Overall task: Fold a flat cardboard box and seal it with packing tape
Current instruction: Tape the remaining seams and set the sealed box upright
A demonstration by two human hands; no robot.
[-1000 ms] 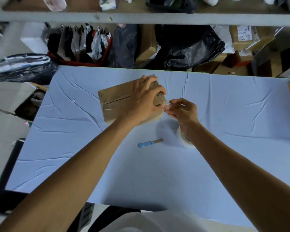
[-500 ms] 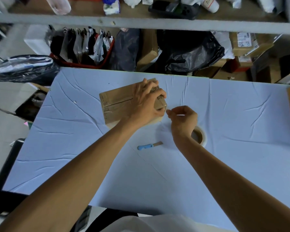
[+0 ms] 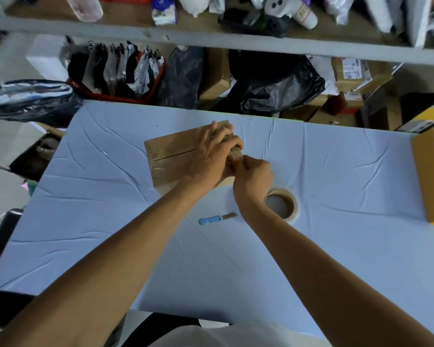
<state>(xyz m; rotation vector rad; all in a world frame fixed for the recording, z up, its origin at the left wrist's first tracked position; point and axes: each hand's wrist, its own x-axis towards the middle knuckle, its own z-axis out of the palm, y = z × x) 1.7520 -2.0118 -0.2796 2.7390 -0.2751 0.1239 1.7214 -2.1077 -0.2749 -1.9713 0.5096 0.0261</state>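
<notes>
A small brown cardboard box (image 3: 171, 151) lies closed on the pale blue table (image 3: 98, 221), toward the far middle. A strip of clear tape runs along its top seam. My left hand (image 3: 216, 154) presses down on the box's right half, fingers curled over the far right edge. My right hand (image 3: 253, 176) touches the box's near right corner with its fingertips bunched against the cardboard beside my left thumb. Whether tape is under those fingertips is hidden. A roll of clear packing tape (image 3: 293, 209) lies flat on the table just right of my right wrist.
A blue-handled knife (image 3: 214, 219) lies on the cloth below the box, between my forearms. A yellow-brown box (image 3: 429, 181) stands at the table's right edge. Beyond the far edge are black bags (image 3: 273, 88), a red basket (image 3: 115, 96) and a cluttered shelf (image 3: 211, 41).
My right hand let go of the tape roll, which now lies on the table, and moved up to the box's right corner. My left hand stayed on the box.
</notes>
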